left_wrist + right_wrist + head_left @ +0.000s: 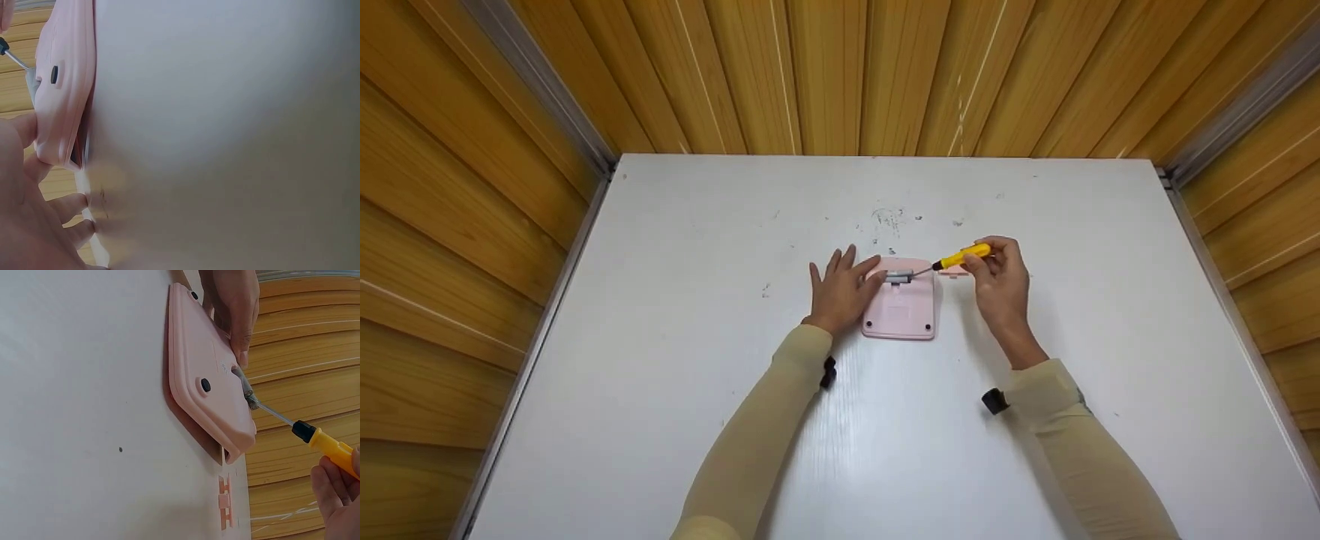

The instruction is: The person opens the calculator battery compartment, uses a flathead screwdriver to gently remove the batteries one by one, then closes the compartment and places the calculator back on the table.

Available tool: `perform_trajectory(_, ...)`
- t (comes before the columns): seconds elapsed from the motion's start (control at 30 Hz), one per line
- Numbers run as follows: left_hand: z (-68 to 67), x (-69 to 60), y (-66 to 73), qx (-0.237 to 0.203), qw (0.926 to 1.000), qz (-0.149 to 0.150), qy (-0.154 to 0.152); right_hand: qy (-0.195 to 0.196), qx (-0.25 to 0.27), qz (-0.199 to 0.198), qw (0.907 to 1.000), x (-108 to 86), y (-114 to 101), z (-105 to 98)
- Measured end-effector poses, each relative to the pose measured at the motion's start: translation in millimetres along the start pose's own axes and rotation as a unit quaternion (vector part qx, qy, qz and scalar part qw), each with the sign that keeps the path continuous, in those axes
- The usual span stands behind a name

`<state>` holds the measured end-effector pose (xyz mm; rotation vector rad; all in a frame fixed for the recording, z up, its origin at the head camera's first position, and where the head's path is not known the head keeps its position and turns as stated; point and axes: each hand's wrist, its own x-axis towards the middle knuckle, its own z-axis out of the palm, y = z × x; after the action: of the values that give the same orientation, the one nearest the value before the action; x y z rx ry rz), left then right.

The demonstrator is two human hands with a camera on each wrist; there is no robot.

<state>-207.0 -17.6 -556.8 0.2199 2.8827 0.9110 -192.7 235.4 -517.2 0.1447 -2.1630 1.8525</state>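
A pink calculator-like device (898, 311) lies back side up, its black rubber feet showing. Grey batteries (897, 277) sit in the open slot near its far end, partly raised above the back in the right wrist view. My left hand (840, 296) rests at the device's far left corner with spread fingers; its thumb touches the back beside the batteries and its index finger lies at the edge. In my right hand (1003, 289) I grip a screwdriver (333, 449) with a yellow handle and black collar. Its metal tip meets the right end of the batteries.
A small pink battery cover (224, 502) lies on the white table (660, 375), just right of the device. Dark scuffs mark the tabletop beyond it. Wood-patterned walls (825, 75) stand behind and at both sides.
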Motion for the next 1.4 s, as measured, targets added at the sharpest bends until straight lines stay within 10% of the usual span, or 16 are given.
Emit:
perform_trajectory(0.3,0.4,0.5,-0.3,-0.004,1.0000,0.000,0.001,-0.001,-0.069,0.015,0.9975,-10.0,-38.9,7.9)
perform_trajectory(1.13,-0.5,-0.9,1.1,-0.008,1.0000,-0.001,0.000,0.027,-0.100,-0.016,0.9945,3.3,-15.0,-2.7)
perform_trajectory(1.4,-0.9,-1.6,1.1,-0.013,0.9999,0.001,0.003,0.025,-0.143,-0.088,0.9855,6.6,-16.2,-9.9)
